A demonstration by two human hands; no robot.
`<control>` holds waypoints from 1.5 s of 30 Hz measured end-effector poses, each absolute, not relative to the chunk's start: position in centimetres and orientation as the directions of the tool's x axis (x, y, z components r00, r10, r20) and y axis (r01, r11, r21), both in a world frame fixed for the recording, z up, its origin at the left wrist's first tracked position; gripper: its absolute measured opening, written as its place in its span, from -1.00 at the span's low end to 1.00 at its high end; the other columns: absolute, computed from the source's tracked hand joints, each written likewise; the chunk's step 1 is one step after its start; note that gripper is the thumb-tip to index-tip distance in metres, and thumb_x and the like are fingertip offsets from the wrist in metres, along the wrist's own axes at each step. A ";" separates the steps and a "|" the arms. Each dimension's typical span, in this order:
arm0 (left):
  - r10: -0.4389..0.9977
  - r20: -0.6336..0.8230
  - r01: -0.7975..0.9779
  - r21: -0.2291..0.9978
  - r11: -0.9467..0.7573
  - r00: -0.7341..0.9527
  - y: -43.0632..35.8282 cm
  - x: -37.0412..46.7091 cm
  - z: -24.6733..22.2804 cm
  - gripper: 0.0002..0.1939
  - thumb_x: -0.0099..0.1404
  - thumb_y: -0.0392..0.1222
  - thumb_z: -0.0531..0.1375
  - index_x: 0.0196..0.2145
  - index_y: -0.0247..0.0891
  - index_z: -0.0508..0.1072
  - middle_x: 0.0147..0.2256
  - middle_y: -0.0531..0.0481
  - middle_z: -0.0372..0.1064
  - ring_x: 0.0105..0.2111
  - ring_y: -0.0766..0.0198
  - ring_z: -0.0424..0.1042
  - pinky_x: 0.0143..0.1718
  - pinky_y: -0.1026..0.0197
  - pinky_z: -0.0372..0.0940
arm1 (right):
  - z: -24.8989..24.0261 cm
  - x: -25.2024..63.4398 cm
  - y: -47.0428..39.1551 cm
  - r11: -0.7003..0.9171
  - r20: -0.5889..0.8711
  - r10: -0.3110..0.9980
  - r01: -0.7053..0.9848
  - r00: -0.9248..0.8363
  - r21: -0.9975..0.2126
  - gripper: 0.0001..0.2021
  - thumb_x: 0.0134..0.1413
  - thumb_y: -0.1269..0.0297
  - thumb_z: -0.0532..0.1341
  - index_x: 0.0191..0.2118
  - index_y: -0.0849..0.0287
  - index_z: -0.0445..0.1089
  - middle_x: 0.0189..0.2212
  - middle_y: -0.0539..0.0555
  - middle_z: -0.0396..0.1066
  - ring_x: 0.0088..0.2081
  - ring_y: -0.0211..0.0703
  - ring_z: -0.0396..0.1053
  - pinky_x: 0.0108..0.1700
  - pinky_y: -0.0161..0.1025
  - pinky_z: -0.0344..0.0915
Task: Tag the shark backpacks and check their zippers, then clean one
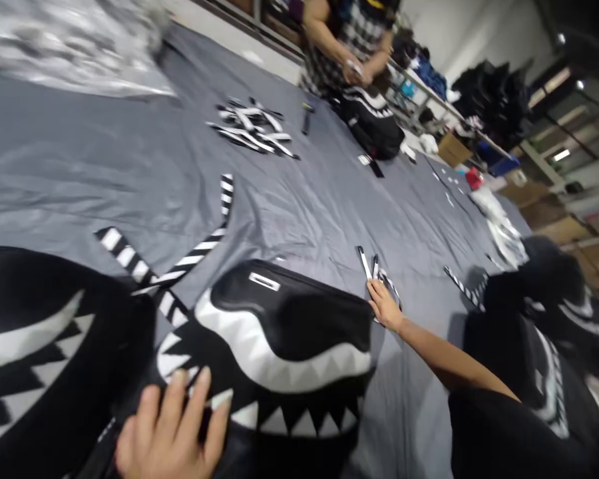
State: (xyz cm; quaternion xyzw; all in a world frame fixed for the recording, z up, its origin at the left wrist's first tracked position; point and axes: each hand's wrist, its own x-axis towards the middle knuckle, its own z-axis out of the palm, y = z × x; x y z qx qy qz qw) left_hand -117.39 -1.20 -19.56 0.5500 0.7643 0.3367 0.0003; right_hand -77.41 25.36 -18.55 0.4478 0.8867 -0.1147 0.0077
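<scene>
A black backpack (299, 319) with a white shark-mouth print and a small white label lies in front of me. My left hand (172, 429) rests flat on its lower left part, fingers spread. Just past the bag's right edge, my right hand (385, 306) has its fingers closed on a thin black-and-white strap (363, 261) from a small bunch on the table. The hand partly hides that bunch. Black-and-white striped straps (192, 256) stick out beyond the bag's upper left side.
Another shark-print bag (44, 359) lies at left, and more black bags (524, 352) are at right. A pile of black-and-white straps (254, 126) lies on the grey-covered table (289, 206). Clear plastic (74, 50) covers the far left. Across the table, a person (349, 46) handles a black bag (372, 120).
</scene>
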 end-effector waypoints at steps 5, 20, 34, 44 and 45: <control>0.851 0.436 0.913 0.393 0.113 -0.293 0.9 -115.9 -15.8 -0.16 0.18 -0.04 0.21 0.33 0.32 -0.08 0.35 0.12 -0.02 0.28 -0.27 0.09 0.14 -0.47 0.12 | -16.0 -65.0 7.6 0.337 -0.198 0.888 0.880 -0.415 -0.336 -0.55 0.21 0.40 -0.03 0.19 0.33 0.28 0.24 0.29 0.18 0.33 0.05 0.00 0.34 0.07 0.04; 0.983 0.135 0.783 0.622 0.013 -0.123 -8.4 -81.3 -7.6 -0.60 0.31 0.01 0.08 -0.08 -0.30 0.50 0.12 -0.29 0.33 0.15 -0.01 0.31 0.16 -0.11 0.26 | -15.2 -55.6 -0.6 -0.245 -0.373 0.924 0.880 0.085 -0.407 -0.71 0.24 0.19 0.20 -0.03 0.28 0.35 -0.04 0.20 0.37 0.00 0.01 0.35 0.04 0.06 0.32; 0.955 0.219 0.661 0.690 -0.295 0.199 -6.7 -59.1 -4.9 -0.65 0.37 -0.04 0.06 -0.01 -0.25 0.44 0.02 -0.18 0.42 0.09 0.09 0.36 0.12 -0.04 0.30 | -8.1 -34.3 -14.1 -0.284 -0.197 0.942 0.333 0.272 -0.899 -0.76 0.21 0.12 0.07 -0.11 0.09 0.33 -0.47 -0.08 0.35 -0.43 -0.24 0.34 -0.34 -0.31 0.33; 0.325 0.089 0.296 0.243 -0.924 0.942 -0.7 -33.6 -2.6 -0.46 0.32 -0.19 0.16 0.23 -0.30 0.21 0.14 -0.25 0.24 0.08 0.00 0.26 0.04 0.01 0.26 | -9.7 -18.5 -15.9 -0.381 -0.183 0.532 0.041 0.827 -0.924 -0.71 0.11 0.00 -0.02 -0.22 0.12 0.15 -0.28 0.05 0.29 -0.28 -0.17 0.34 -0.28 -0.21 0.41; 0.296 0.037 0.282 0.208 -0.936 0.954 -0.1 -31.6 -3.2 -0.45 0.31 -0.21 0.16 0.23 -0.30 0.20 0.13 -0.27 0.23 0.07 -0.01 0.26 0.01 0.01 0.26 | -9.9 -17.9 -14.9 -0.365 -0.178 0.542 0.039 0.821 -0.930 -0.70 0.11 -0.01 -0.01 -0.22 0.12 0.16 -0.27 0.05 0.30 -0.27 -0.17 0.35 -0.27 -0.20 0.42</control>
